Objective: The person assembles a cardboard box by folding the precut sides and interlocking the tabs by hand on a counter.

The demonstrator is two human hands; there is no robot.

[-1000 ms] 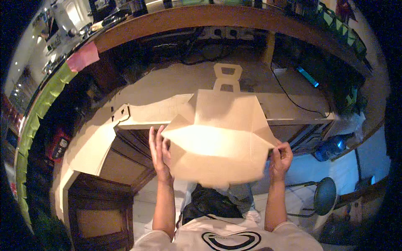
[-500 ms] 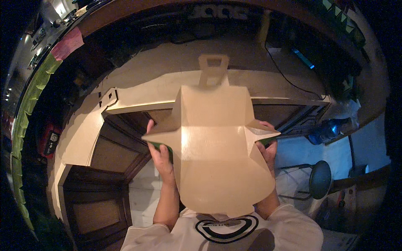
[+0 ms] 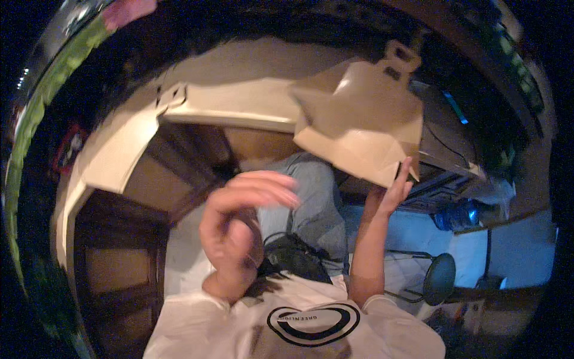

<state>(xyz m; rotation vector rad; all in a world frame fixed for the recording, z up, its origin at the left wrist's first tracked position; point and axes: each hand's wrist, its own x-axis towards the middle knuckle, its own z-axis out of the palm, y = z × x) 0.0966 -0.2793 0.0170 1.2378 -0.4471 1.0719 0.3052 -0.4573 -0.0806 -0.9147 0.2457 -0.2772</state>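
An unfolded tan cardboard carton (image 3: pixel 368 105), with side flaps and a handle cutout at its far end, is held up at the right over the counter edge. My right hand (image 3: pixel 396 190) grips its near right corner; the fingertips show against its outside and the thumb is hidden. Away from the carton, my left hand (image 3: pixel 239 218) is raised in front of my body, blurred by motion. Its fingers are stretched out and slightly curved, with nothing in them.
A pale counter (image 3: pixel 239 99) curves across the far side, above dark wooden cabinets (image 3: pixel 122 269). A lit blue device (image 3: pixel 455 107) and a cable lie at the far right. To the right are a blue plastic bottle (image 3: pixel 460 216) and a round dark stool (image 3: pixel 439 279).
The carton has moved from the middle up to the right and tilted. My left hand has let go of it and drawn back toward my body; my right hand still holds it.
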